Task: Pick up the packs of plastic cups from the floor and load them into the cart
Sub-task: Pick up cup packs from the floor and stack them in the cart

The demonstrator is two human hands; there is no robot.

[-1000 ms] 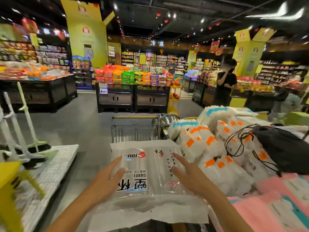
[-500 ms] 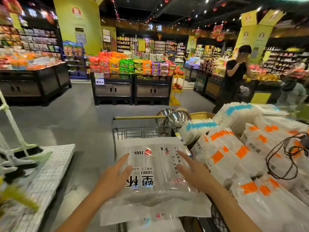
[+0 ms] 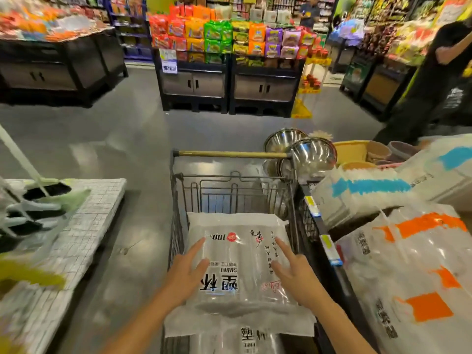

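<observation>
A clear pack of plastic cups (image 3: 237,249) with black printed characters lies flat in the wire cart (image 3: 178,226), its near end resting on another cup pack (image 3: 252,338) below it. My left hand (image 3: 187,270) lies flat on the pack's left side with fingers spread. On the pack's right side my right hand (image 3: 293,269) rests the same way, fingers apart. Neither hand curls around the pack. The cart's handle bar (image 3: 229,154) is at its far end.
A display bin close on the right holds more cup packs with orange labels (image 3: 421,264) and blue labels (image 3: 370,187). Steel bowls (image 3: 311,152) sit beyond the cart. A white gridded platform (image 3: 84,226) stands left. A person in black (image 3: 439,72) stands far right.
The pack has sunk lower into the cart with both hands staying on top of it. My view has tilted down and moved closer.
</observation>
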